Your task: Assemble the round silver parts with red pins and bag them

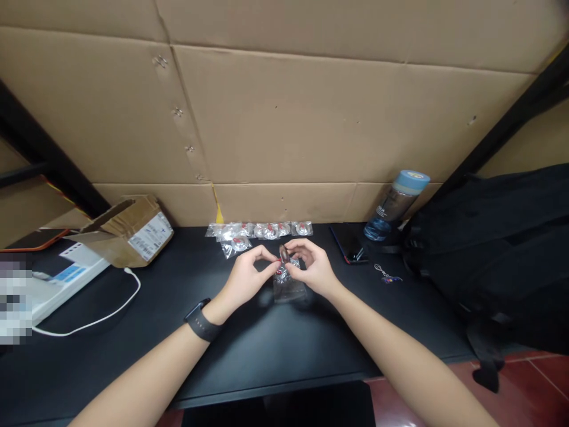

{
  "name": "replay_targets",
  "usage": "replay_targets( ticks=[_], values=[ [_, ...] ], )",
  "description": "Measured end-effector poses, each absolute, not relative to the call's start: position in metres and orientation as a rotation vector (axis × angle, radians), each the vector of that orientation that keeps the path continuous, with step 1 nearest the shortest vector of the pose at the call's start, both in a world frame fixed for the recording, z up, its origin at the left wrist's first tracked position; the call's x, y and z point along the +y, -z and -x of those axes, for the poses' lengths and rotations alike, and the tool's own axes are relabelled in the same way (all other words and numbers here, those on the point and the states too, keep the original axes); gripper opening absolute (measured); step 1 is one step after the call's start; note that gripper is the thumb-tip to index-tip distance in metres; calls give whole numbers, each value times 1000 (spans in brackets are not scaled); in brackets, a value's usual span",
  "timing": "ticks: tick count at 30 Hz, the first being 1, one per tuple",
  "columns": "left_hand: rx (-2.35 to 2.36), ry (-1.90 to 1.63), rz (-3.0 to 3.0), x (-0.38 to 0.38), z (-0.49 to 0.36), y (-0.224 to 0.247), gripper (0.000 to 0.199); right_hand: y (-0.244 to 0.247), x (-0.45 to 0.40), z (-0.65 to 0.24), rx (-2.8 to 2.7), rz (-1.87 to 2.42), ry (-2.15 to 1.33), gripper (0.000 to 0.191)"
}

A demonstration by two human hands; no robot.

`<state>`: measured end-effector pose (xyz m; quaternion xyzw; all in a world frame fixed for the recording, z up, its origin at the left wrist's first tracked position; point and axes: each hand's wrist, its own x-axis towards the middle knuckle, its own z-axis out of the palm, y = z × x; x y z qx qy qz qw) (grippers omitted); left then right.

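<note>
My right hand (315,271) holds a small round shiny disc (284,254) on edge between thumb and fingers. Close beside it, my left hand (249,277) pinches a small red piece (280,261) at the disc; whether the two are joined I cannot tell. Just below the fingers lies a clear plastic bag (288,290) with crinkled, shiny parts and a spot of red. Behind my hands, several clear packets (240,242) with round silvery discs and red bits lie in a row by the cardboard wall.
To the left are an open cardboard box (128,234), a white power strip (66,284) and a white cable (100,323). On the right stand a bottle (395,204) with a blue lid, a phone (349,243), a keychain (388,276) and a black backpack (498,255).
</note>
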<state>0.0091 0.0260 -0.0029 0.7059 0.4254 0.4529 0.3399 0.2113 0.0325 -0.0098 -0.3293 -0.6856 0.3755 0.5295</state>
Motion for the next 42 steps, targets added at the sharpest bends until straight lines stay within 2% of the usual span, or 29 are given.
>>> replay_targets(
  ticks=[3,13,24,27,31,36,39,42],
  values=[
    [1074,-1233,-1653,27,-12,4,25,10,26,-204,-1643,764,-819,35],
    [984,-1145,-1389,21,-18,6,23,8,20,-203,-1696,710,-758,38],
    [1160,-1258,-1769,16,-14,0,15,4,16,-203,-1700,779,-823,35],
    [1236,-1317,-1948,15,-11,-2,12,0,15,-205,-1739,808,-826,30],
    [1309,-1312,-2115,13,-10,-6,10,-9,17,-211,-1873,856,-728,12],
    [1341,-1216,-2211,11,-13,-10,9,-10,21,-214,-1985,865,-612,10],
    [1282,-1242,-2161,13,-10,-12,20,-8,23,-217,-2056,895,-542,8],
    [1181,-1128,-2189,14,-7,-13,28,-9,24,-222,-2102,903,-480,6]
  ],
)
